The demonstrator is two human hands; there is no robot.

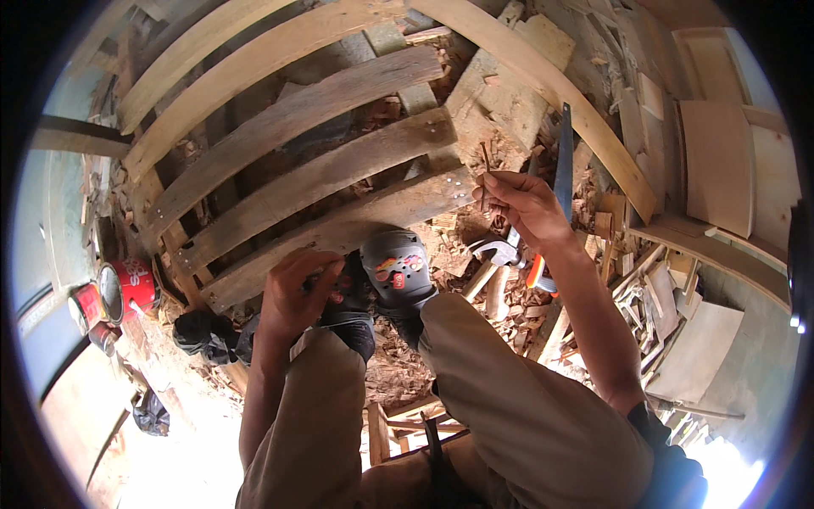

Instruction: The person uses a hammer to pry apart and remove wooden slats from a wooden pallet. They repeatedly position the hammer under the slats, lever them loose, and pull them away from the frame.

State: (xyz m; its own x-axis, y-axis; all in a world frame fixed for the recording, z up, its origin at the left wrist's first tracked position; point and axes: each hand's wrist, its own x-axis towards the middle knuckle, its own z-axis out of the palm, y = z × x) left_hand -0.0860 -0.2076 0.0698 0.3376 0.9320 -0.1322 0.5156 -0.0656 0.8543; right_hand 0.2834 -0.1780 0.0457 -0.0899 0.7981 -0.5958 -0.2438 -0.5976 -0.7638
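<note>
My right hand (521,204) pinches a thin rusty nail (484,158) between thumb and fingertips, holding it upright by the right end of the nearest slat (339,229) of a wooden pallet. Several small shiny spots, perhaps nail heads, show at that slat end. Close to my left knee is my left hand (295,293), its fingers curled in; what they hold, if anything, is hidden. Below my right hand lies a claw hammer (498,249), its handle mostly out of sight. A handsaw (564,161) with an orange grip stands beside my right wrist.
My dark shoe (394,267) rests against the pallet's near edge. Wood chips and offcuts (517,314) cover the ground. Red cans (131,287) and a black plastic bag (208,332) sit at the left. Boards (716,170) lean at the right, and a long plank (551,81) lies beyond.
</note>
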